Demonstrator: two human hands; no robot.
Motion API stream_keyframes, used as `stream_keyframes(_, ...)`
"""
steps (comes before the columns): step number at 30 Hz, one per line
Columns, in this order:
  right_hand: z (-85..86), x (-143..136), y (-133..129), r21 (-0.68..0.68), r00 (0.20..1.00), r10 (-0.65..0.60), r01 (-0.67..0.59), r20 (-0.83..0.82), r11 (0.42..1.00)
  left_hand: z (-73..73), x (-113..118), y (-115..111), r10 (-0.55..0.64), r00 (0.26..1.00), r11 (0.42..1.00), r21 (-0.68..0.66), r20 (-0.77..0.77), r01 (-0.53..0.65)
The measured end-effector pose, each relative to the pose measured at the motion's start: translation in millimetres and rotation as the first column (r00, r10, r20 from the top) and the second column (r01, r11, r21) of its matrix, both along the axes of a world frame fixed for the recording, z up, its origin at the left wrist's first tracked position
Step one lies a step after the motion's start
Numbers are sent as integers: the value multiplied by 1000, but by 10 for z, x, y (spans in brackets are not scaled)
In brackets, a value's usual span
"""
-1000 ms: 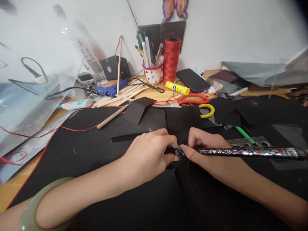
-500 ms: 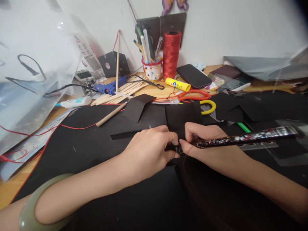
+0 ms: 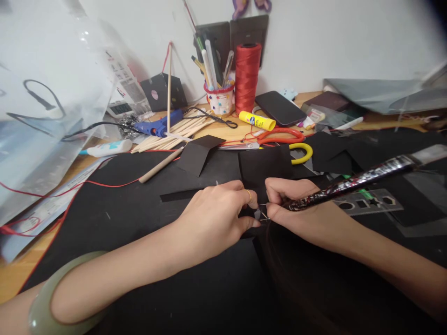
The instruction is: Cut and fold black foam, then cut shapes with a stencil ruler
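My right hand [image 3: 296,200] is closed round a long dark patterned pen-like tool [image 3: 352,181], which slants up to the right. Its tip is hidden near my fingers. Just left of it, my left hand [image 3: 220,211] presses fingers and thumb round a small item too small to make out, over the black mat [image 3: 125,223]. A narrow black strip [image 3: 178,195] reaches out from behind the left hand. Beyond both hands lies a black paper piece [image 3: 263,165], and a folded black paper [image 3: 199,153] sits to its left.
Behind are red-handled scissors [image 3: 282,135], a yellow glue stick [image 3: 256,121], a red thread spool [image 3: 247,79], a pen cup [image 3: 220,98], a phone [image 3: 280,108], wooden sticks [image 3: 188,125] and a blue glue gun [image 3: 159,124]. A clear stencil [image 3: 370,203] lies right.
The tool in my right hand has tilted, its far end now higher, so more of the stencil shows. My left hand has hardly moved. The view has shifted slightly.
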State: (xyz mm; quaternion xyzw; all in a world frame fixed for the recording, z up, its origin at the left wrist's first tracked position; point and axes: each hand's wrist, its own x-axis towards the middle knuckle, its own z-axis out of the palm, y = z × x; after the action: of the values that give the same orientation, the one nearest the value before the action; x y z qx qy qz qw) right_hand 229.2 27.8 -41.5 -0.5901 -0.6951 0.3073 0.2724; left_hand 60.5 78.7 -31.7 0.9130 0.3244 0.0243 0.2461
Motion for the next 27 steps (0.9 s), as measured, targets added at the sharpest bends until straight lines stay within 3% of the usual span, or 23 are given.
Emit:
stream_keyframes(18,-48,15,-15,-37,990,39,-45,-138,998,0,13,7,20,1000,999,-46,4,-20)
stream_keyframes(22,-79,75,24,19,977,-78,84,-200,996,2,16,1,21,1000,999,-48,20,-20)
stream_keyframes(27,-48,185,32,71,938,-272,293,-215,954,12,10,-9,23,1000,998,-55,2,-23)
